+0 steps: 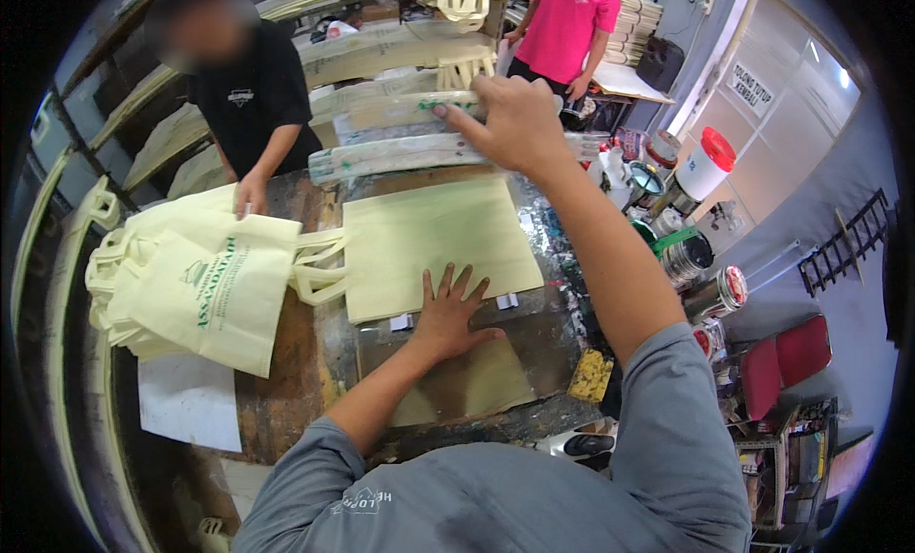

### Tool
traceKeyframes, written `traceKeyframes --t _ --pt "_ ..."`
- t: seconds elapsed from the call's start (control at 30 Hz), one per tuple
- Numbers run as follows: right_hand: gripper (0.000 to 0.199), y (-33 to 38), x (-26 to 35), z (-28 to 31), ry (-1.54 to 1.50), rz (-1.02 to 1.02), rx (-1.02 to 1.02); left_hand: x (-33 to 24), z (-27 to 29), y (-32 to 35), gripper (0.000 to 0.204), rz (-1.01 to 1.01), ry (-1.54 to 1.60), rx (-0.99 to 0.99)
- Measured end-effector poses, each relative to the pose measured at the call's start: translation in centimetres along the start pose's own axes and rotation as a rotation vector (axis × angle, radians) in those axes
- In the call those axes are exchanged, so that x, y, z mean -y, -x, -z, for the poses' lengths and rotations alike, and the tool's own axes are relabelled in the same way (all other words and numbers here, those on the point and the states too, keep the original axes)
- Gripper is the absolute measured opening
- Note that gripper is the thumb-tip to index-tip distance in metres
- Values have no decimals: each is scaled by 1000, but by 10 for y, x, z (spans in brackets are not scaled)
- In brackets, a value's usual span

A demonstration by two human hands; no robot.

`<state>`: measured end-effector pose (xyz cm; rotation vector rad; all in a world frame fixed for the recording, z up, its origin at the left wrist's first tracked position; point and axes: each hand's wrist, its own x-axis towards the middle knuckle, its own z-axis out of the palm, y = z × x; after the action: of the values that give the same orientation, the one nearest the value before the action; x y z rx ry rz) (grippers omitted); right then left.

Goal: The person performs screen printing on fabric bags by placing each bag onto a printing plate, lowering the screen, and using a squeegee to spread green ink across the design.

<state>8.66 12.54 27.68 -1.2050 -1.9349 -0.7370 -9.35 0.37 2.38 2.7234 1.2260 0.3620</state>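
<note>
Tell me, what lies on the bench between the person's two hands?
In the head view, a flat pale-yellow fabric tote bag fills the stretch between the left hand, pressing its near edge, and the right hand, which grips a long frame beyond it.

Matt cream cloth bag (434, 243) on a rough, paint-stained wooden worktop (286, 400), beside glossy metal paint tins (688, 256).
</note>
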Motion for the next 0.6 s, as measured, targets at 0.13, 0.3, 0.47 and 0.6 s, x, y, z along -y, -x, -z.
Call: traceKeyframes --t 0.13,0.3,0.47,0.6 --pt "64 5 1 0 2 -17 2 -12 -31 -11 110 44 9 46" --pt "66 -1 -7 -8 26 8 -16 -8 -43 -10 111 -17 -31 -52" --pt "65 7 -3 -4 -37 -64 43 -12 -42 -7 110 -15 -35 16" --pt "64 1 -1 -4 -44 -62 73 -12 -38 -8 110 2 -93 58"
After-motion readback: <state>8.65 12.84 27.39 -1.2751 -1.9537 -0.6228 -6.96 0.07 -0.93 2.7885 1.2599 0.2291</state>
